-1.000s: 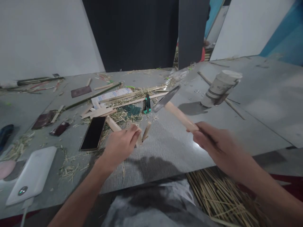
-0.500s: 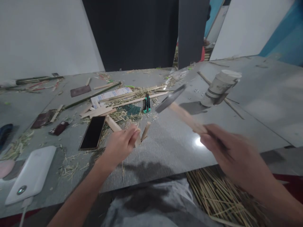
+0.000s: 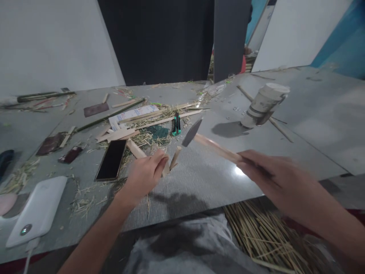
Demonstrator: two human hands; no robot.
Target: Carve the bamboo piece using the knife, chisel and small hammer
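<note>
Wood [image 3: 137, 149] is gripped by closed L hand [image 3: 148, 167], hammer [image 3: 212, 144] by R hand [image 3: 266, 171]; blows best squared w/ peg [image 3: 175, 158], at head's 7 o'clock.

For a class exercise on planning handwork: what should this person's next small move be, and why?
Probably a light, controlled tap on the short, round, pale wooden peg with the grey-headed hammer with a pale wooden handle: the right hand grips it, its head hangs near the slightly tilted peg's top, and the left hand holds the pale wooden bar beside the peg.
</note>
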